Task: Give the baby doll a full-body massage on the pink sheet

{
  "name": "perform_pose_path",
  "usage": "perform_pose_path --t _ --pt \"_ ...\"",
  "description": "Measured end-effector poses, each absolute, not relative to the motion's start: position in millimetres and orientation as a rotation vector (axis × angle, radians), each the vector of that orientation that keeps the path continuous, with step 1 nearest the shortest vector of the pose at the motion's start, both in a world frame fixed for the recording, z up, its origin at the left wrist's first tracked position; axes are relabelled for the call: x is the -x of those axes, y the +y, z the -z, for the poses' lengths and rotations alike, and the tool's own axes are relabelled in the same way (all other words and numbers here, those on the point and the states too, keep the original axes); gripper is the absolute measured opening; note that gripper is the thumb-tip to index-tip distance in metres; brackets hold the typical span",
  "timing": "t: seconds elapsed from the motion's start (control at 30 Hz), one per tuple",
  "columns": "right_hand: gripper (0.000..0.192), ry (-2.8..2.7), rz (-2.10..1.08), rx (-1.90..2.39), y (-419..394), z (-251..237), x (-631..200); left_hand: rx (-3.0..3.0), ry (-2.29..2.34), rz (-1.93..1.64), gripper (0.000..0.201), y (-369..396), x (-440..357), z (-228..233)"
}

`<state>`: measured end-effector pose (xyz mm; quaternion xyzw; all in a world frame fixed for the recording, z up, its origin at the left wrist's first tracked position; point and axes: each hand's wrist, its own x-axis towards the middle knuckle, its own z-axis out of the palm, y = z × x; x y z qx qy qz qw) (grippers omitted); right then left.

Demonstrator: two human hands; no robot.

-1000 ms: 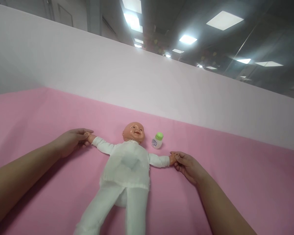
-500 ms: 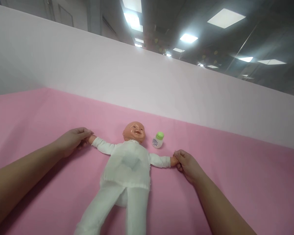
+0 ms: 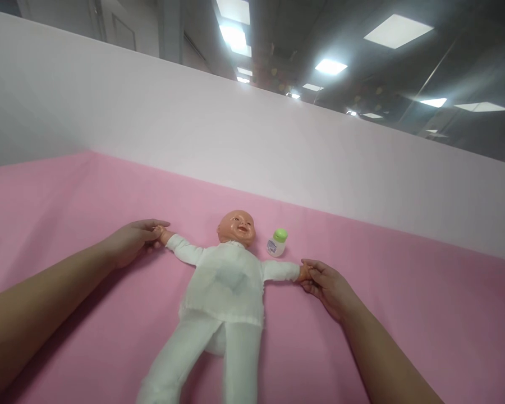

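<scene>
The hands gripped a baby doll (image 3: 225, 286) by its outstretched arms: the left hand (image 3: 130, 241) had its fingers closed around the doll's tiny hand at the 9 o'clock side, and the right hand (image 3: 326, 283) pinched the other tiny hand at the 3 o'clock side. The doll, dressed in white top and trousers, lay face up near the middle of the pink surface (image 3: 425, 314), head toward 12 o'clock and legs stretching toward 6 o'clock. A small white bottle with a green cap (image 3: 277, 242) stood just beside the doll's head, at about 2 o'clock from it. A pale partition wall (image 3: 235, 134) rose behind the surface at 12 o'clock.
</scene>
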<state>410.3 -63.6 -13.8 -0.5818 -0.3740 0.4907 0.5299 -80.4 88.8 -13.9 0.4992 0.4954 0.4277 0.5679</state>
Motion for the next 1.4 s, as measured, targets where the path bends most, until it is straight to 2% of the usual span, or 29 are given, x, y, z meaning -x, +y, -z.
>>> perform_pose_path --t 0.17,0.43,0.67,0.77,1.0,1.23,1.4 --pt "0.047 -0.939 -1.249 1.377 -67.1 8.2 -414.4 -1.172 1.142 -1.002 0.042 80.5 73.8 6.1" --pt "0.039 -1.054 -1.137 1.516 -63.6 11.6 -412.4 -1.207 1.178 -1.029 0.033 80.0 67.0 6.4" --pt "0.044 -1.01 -1.066 1.532 -59.4 18.3 -413.9 -1.159 1.212 -1.025 0.032 81.3 67.5 6.4" --pt "0.036 -0.992 -1.108 1.508 -60.8 17.4 -415.2 -1.116 1.181 -1.025 0.038 80.9 68.3 5.4" --pt "0.041 -0.885 -1.294 1.363 -69.6 7.9 -418.1 -1.103 1.132 -1.044 0.055 79.7 70.9 5.5" --pt "0.041 -0.845 -1.346 1.314 -71.8 1.8 -406.6 -1.176 1.14 -1.055 0.035 83.4 71.0 9.9" --pt "0.033 -0.919 -1.26 1.426 -69.4 6.5 -398.3 -1.172 1.167 -1.068 0.037 85.8 71.1 14.6"
